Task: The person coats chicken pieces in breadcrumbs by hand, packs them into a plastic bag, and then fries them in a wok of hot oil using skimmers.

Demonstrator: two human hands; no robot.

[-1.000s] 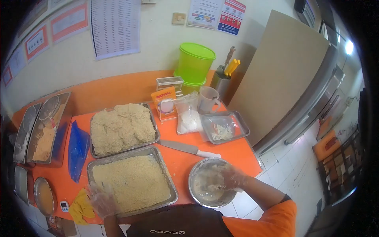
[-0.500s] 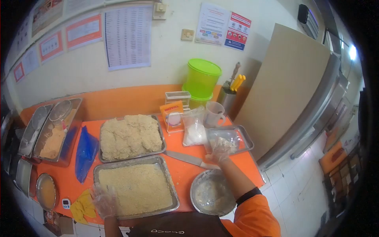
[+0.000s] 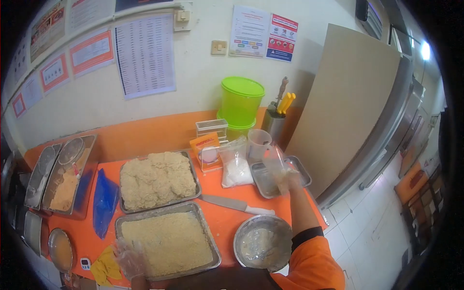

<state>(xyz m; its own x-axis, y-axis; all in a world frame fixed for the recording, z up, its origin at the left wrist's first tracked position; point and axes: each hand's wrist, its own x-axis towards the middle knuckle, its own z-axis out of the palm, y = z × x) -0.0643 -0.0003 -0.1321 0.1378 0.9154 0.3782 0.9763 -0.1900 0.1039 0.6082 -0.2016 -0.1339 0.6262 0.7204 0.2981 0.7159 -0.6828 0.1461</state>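
Note:
My left hand (image 3: pixel 130 260), in a clear plastic glove, rests at the left rim of the near metal tray (image 3: pixel 216 249); its fingers look loosely spread. That tray holds a flat, pressed layer of pale yellow crumbly mixture (image 3: pixel 166 239). My right hand (image 3: pixel 289 181) is closed on a clear plastic bag (image 3: pixel 276 162), raised above a small metal tray (image 3: pixel 263 186). What the bag holds is hard to make out. Below my right forearm stands a metal bowl (image 3: pixel 262 241) with whitish residue. A large knife (image 3: pixel 227 202) with a white handle lies behind the bowl.
A second tray of lumpy dough (image 3: pixel 157 181) sits behind the near one. A bag of white powder (image 3: pixel 237 169), a clear jug (image 3: pixel 258 145), green tubs (image 3: pixel 241 101) and a knife block (image 3: pixel 274 123) stand at the back. A blue plastic bag (image 3: pixel 104 203) lies left.
My right hand has moved right and back, lifting the clear plastic bag off the small tray. My left hand stays by the near tray's edge. The view has shifted slightly.

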